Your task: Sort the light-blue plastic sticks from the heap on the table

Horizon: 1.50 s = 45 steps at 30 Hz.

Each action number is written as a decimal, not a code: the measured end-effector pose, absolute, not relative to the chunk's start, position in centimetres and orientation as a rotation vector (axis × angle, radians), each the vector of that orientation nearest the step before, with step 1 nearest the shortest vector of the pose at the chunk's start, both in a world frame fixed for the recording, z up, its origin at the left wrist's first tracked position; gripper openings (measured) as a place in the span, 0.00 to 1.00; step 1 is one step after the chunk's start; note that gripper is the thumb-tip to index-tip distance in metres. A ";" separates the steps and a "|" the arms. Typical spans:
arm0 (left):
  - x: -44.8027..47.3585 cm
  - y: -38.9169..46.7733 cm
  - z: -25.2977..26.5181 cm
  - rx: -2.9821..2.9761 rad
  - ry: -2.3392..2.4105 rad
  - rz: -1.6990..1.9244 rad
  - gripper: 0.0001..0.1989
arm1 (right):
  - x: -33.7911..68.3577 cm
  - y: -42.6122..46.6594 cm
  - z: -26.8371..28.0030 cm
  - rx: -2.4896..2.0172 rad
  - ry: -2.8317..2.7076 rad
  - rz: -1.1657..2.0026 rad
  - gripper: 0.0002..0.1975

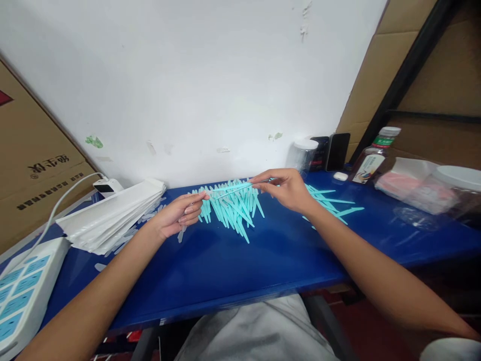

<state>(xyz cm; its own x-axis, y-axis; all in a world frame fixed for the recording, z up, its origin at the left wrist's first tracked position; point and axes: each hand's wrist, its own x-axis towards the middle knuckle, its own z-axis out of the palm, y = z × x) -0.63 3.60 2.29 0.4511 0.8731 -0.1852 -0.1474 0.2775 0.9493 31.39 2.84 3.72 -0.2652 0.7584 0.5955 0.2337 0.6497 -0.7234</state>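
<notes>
My right hand (287, 189), its thumb and fingers pinched together, holds thin turquoise plastic sticks (240, 186) out toward the left. The sticks' far ends reach the fingertips of my left hand (184, 210). That hand is closed, with thumb and index finger pinching what looks like a small translucent piece (209, 193); its exact shape is too small to make out. Below and behind the hands lies a heap of tapered turquoise sticks (236, 213) on the blue table (225, 265). More turquoise sticks (338, 201) lie beside my right wrist.
Small translucent pieces (181, 234) lie near a stack of white packets (112, 215) at left. A power strip (32, 291) and a cabled white device (108, 186) stand there too. At right are a clear jar (300, 158), a bottle (372, 158) and a pink tissue pack (417, 185).
</notes>
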 end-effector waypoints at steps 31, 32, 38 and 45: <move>-0.6 3.3 1.6 1.204 0.852 0.660 0.14 | 30.4 2.9 2.4 -0.705 -1.913 0.679 0.10; -0.6 3.3 1.6 1.210 0.856 0.661 0.14 | 30.3 2.9 2.5 -0.709 -1.907 0.683 0.10; 0.1 3.2 1.5 1.308 0.929 0.776 0.20 | 30.1 2.8 3.0 -0.843 -1.741 0.776 0.14; 1.6 2.9 0.5 1.683 1.118 1.226 0.19 | 29.8 2.9 2.8 -0.907 -1.602 0.915 0.23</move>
<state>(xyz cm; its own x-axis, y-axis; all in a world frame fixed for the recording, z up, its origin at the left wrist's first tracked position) 1.56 2.87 0.49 0.1562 0.9411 0.3000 0.2125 -0.3286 0.9202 29.78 2.87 2.80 -0.1807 0.8978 0.4015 0.1104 0.4242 -0.8988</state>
